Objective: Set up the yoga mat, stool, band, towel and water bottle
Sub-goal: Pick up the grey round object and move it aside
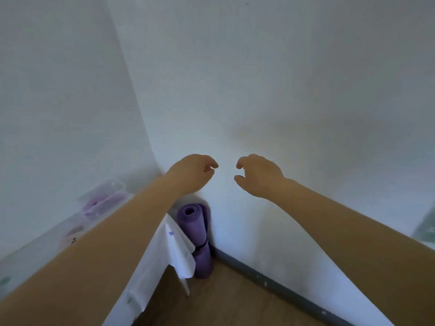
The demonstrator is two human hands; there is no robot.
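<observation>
A rolled purple yoga mat (197,231) stands upright in the room's corner, bound by a black strap. My left hand (193,171) and my right hand (256,174) are raised side by side in front of the white wall, above the mat. The fingers of both hang loosely curled and hold nothing. On the table at the left lies a clear plastic bag (103,198) with something purple inside; I cannot tell what it is. My left forearm hides part of the table. Stool, towel and water bottle are out of view.
A table (162,250) draped in a white printed cloth fills the lower left, touching the mat. A wooden floor (223,300) and a grey skirting board (277,281) run along the right wall. A blurred greenish thing (426,229) shows at the right edge.
</observation>
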